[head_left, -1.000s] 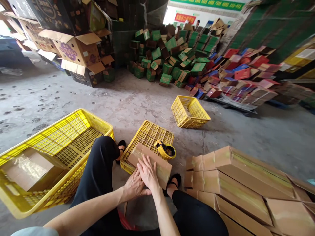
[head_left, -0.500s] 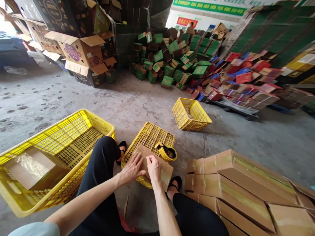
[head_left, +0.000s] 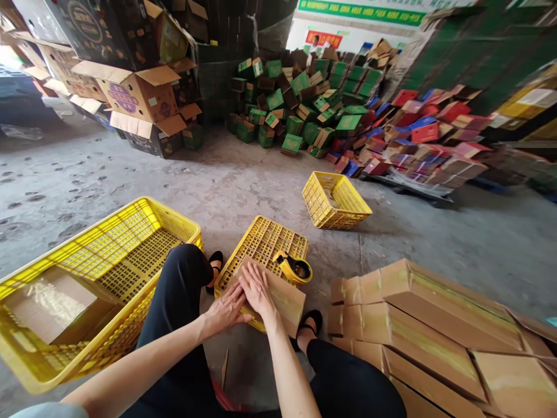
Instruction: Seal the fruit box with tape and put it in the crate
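Note:
A small brown cardboard box (head_left: 285, 299) lies on an upturned yellow plastic crate (head_left: 272, 238) between my feet. My right hand (head_left: 256, 287) rests flat on the box's upper face, fingers stretched toward its far left end. Beside it, my left hand (head_left: 226, 307) lies along the left end of the box with fingers extended, its tips touching or nearly touching the right hand. Neither hand grips anything. A yellow and black tape dispenser (head_left: 295, 267) sits on the crate just beyond the box. Part of the box's left end is hidden under my hands.
At my left stands a large yellow crate (head_left: 174, 223) with a taped carton (head_left: 50, 305) inside. Flattened cartons (head_left: 435, 325) are stacked at my right. A smaller yellow crate (head_left: 335, 200) stands ahead. Heaps of green boxes (head_left: 296, 110) and red boxes (head_left: 424, 133) lie farther back.
My right hand was curled with fingers pinched over the middle of the box; it has moved left and flattened onto it. My left hand has shifted slightly toward me. The dispenser stays put.

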`<state>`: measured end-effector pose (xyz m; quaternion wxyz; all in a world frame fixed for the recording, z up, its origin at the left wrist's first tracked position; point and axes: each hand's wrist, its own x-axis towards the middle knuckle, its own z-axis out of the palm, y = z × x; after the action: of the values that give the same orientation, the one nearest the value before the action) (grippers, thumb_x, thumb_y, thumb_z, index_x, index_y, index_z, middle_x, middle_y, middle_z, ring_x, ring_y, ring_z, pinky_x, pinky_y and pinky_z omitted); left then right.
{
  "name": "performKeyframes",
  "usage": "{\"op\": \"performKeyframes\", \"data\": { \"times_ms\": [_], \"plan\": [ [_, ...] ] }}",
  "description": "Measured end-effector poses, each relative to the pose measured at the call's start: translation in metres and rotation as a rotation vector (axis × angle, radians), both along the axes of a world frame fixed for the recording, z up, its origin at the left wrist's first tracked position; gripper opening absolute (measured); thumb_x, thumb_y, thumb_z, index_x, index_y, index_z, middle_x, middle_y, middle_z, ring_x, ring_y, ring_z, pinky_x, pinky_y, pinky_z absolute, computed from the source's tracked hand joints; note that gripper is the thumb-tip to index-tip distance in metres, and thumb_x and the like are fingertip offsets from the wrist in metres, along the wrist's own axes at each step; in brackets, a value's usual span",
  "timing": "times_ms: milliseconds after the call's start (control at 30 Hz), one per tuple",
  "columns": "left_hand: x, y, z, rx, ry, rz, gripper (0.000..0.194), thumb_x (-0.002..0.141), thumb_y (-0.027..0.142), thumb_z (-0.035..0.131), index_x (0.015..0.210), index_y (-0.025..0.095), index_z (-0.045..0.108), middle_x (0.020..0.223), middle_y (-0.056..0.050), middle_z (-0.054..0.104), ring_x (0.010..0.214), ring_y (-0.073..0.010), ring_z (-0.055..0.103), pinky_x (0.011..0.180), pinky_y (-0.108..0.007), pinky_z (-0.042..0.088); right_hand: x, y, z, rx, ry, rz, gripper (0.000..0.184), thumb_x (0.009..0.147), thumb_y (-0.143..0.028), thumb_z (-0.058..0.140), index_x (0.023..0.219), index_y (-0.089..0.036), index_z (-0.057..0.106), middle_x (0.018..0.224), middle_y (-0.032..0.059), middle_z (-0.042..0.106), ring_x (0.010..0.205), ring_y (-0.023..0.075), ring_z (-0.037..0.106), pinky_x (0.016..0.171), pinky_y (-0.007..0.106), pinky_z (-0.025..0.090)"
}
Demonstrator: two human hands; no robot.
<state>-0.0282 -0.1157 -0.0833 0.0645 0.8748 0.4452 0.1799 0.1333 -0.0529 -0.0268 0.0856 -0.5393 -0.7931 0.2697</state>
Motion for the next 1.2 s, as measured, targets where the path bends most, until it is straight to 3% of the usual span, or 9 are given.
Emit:
{"op": "performKeyframes", "data": {
  "times_ms": [100,200,333,533,633,767,933,1067,1200],
  "plan": [
    [-0.001,0.009,0.003,-0.03,-0.045,0.015,0.081,0.102,0.071,0.044,0.157,0.012,0.045,0.155,-0.023,0.054,0.146,-0.0349,0.051,0.121,-0.048,0.044,0.013,-0.006,0.001,-0.024,-0.015,-0.096,0.061,0.112,-0.052,0.025,0.165,-0.024,0.036,0.176,0.0071,0.025,0.165,0.0274,0.016,0.132,0.056,0.013],
    [0.005,0.019,-0.002,-0.034,-0.074,0.049,0.076,0.104,0.068,0.043,0.158,0.014,0.044,0.16,-0.024,0.047,0.152,-0.0373,0.042,0.121,-0.054,0.043,0.023,-0.025,-0.002,-0.078,0.029,-0.064,0.061,0.112,-0.054,0.02,0.166,-0.029,0.033,0.175,0.0034,0.026,0.165,0.025,0.016,0.132,0.055,0.015],
    [0.011,0.028,-0.011,-0.007,-0.052,0.061,0.077,0.103,0.068,0.047,0.155,0.012,0.049,0.165,-0.026,0.04,0.156,-0.041,0.034,0.122,-0.058,0.039,0.047,-0.044,-0.004,-0.089,-0.025,-0.09,0.061,0.113,-0.052,0.02,0.167,-0.027,0.029,0.175,0.004,0.026,0.164,0.0243,0.016,0.133,0.056,0.012],
    [0.004,0.03,-0.013,0.025,-0.017,0.135,0.073,0.104,0.068,0.045,0.153,0.015,0.054,0.164,-0.025,0.042,0.154,-0.043,0.037,0.118,-0.057,0.043,0.101,-0.058,0.002,-0.061,-0.19,-0.292,0.059,0.113,-0.048,0.027,0.165,-0.023,0.035,0.176,0.0088,0.021,0.164,0.0294,0.014,0.132,0.057,0.018],
    [0.016,0.025,-0.011,0.042,-0.013,0.152,0.076,0.101,0.069,0.049,0.156,0.016,0.053,0.165,-0.027,0.04,0.154,-0.0455,0.035,0.118,-0.06,0.041,0.107,-0.08,-0.002,0.0,-0.215,-0.255,0.057,0.111,-0.053,0.033,0.163,-0.031,0.041,0.177,0.0074,0.019,0.164,0.0335,0.013,0.129,0.064,0.021],
    [0.048,0.016,-0.006,0.027,0.013,0.114,0.072,0.098,0.069,0.057,0.156,0.027,0.053,0.168,-0.023,0.036,0.154,-0.0509,0.032,0.115,-0.07,0.037,0.106,-0.098,-0.019,0.092,-0.209,-0.148,0.056,0.11,-0.053,0.036,0.164,-0.037,0.037,0.175,0.0059,0.027,0.162,0.0335,0.023,0.126,0.07,0.023],
    [0.078,0.009,0.003,-0.051,0.017,0.004,0.063,0.099,0.064,0.059,0.146,0.021,0.063,0.161,-0.023,0.046,0.153,-0.0485,0.036,0.116,-0.066,0.042,0.129,-0.079,-0.05,0.254,-0.134,-0.338,0.057,0.111,-0.044,0.033,0.161,-0.022,0.045,0.173,0.0146,0.031,0.16,0.0336,0.029,0.12,0.055,0.044],
    [0.071,0.009,0.004,-0.079,-0.034,-0.15,0.053,0.103,0.058,0.056,0.143,0.024,0.063,0.16,-0.015,0.05,0.152,-0.0372,0.042,0.119,-0.055,0.044,0.134,-0.083,-0.073,0.385,-0.074,-0.519,0.062,0.111,-0.045,0.028,0.154,-0.009,0.053,0.17,0.0241,0.035,0.153,0.0335,0.044,0.117,0.046,0.049],
    [0.049,0.011,0.0,-0.062,-0.07,-0.044,0.055,0.107,0.051,0.05,0.152,0.02,0.054,0.166,-0.018,0.041,0.157,-0.0357,0.035,0.12,-0.056,0.043,0.117,-0.113,-0.082,0.449,-0.126,-0.469,0.064,0.11,-0.05,0.031,0.152,-0.008,0.054,0.164,0.0245,0.045,0.154,0.0367,0.041,0.119,0.052,0.047]
  ]
}}
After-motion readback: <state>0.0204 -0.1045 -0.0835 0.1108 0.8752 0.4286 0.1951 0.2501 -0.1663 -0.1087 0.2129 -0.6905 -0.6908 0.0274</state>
